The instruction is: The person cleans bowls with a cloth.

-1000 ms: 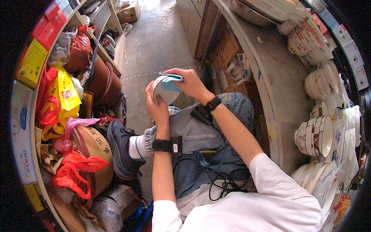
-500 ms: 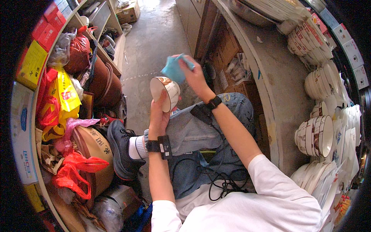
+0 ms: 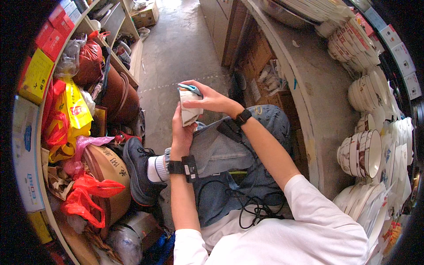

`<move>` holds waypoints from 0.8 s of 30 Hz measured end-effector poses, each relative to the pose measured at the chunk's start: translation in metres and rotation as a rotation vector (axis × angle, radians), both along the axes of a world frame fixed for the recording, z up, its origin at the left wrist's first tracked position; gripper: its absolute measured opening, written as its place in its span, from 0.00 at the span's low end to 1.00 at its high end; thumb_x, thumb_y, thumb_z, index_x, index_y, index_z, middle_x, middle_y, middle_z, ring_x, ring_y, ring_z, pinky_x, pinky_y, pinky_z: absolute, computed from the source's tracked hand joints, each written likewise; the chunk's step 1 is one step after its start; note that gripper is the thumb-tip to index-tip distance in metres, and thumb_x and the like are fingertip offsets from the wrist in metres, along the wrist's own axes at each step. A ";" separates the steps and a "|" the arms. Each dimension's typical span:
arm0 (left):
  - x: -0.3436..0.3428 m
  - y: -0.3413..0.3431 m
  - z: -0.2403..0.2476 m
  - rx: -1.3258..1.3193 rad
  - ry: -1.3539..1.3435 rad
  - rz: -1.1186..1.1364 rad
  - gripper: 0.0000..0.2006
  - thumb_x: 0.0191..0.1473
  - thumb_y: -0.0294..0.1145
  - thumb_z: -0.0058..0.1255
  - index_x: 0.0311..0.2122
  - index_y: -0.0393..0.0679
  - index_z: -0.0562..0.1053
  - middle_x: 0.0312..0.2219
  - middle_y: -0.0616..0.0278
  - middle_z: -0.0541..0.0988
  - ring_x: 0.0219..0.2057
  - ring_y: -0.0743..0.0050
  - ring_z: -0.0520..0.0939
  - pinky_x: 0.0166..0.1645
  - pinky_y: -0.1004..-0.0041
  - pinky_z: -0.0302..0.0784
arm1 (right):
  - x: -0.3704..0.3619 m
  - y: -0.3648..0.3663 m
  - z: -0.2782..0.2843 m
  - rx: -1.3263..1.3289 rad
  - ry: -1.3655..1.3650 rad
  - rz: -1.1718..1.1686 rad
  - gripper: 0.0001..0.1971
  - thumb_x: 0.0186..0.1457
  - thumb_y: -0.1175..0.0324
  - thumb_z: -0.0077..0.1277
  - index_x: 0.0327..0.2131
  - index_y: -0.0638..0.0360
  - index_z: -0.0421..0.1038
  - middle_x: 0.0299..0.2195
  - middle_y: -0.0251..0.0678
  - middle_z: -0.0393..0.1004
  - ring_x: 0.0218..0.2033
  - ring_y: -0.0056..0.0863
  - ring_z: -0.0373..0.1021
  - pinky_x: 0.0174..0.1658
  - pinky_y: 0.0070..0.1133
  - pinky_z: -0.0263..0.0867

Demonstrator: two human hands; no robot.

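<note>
A white bowl (image 3: pixel 189 111) with a brown marbled pattern is held tilted on its side above my raised knee. My left hand (image 3: pixel 182 132) grips it from below, fingers closed around its lower part. Over the bowl's upper rim lies a folded blue cloth (image 3: pixel 191 88). My right hand (image 3: pixel 210 99) presses the cloth against the rim, thumb on the outside of the bowl and fingers at the top. The inside of the bowl is mostly turned out of sight.
Stacked patterned bowls (image 3: pixel 360 153) and plates (image 3: pixel 360 201) line the shelf (image 3: pixel 320 115) on my right. Plastic bags (image 3: pixel 90 194), a brown lidded pot (image 3: pixel 106 165) and boxes crowd the left. Black cable (image 3: pixel 247 216) lies across my lap.
My right hand has come down and left, bringing the cloth from the air onto the bowl's rim. The bowl has turned, so its opening shows less.
</note>
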State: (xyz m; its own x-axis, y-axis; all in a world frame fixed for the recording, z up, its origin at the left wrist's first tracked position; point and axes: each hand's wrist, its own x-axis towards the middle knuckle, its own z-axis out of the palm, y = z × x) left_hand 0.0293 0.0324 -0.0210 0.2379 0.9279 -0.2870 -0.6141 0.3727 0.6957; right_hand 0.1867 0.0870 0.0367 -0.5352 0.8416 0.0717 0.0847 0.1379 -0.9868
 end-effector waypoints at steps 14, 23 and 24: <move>0.005 -0.002 0.013 0.084 0.150 0.086 0.31 0.58 0.61 0.44 0.58 0.49 0.64 0.47 0.60 0.75 0.47 0.69 0.78 0.39 0.68 0.80 | 0.001 0.010 -0.006 -0.460 0.322 0.049 0.33 0.65 0.45 0.42 0.65 0.57 0.56 0.61 0.41 0.62 0.59 0.27 0.60 0.61 0.24 0.57; 0.001 -0.010 0.030 0.086 -0.229 -0.049 0.35 0.54 0.66 0.43 0.58 0.51 0.64 0.51 0.56 0.73 0.49 0.51 0.76 0.43 0.52 0.77 | 0.005 0.007 0.004 -0.043 0.162 -0.032 0.21 0.67 0.57 0.42 0.55 0.59 0.70 0.53 0.33 0.72 0.54 0.22 0.65 0.59 0.19 0.58; 0.000 -0.010 0.031 0.077 -0.293 -0.111 0.35 0.54 0.66 0.42 0.58 0.51 0.64 0.50 0.56 0.73 0.48 0.50 0.76 0.42 0.53 0.77 | 0.003 0.007 0.004 -0.054 0.172 -0.037 0.20 0.67 0.57 0.41 0.52 0.60 0.72 0.51 0.32 0.73 0.53 0.21 0.66 0.58 0.19 0.58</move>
State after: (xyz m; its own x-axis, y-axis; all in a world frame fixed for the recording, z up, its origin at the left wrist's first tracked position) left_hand 0.0291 0.0222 0.0103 0.4011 0.9079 -0.1218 -0.7508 0.4020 0.5240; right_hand 0.1892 0.0936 0.0406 -0.4880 0.8654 0.1141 -0.0823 0.0845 -0.9930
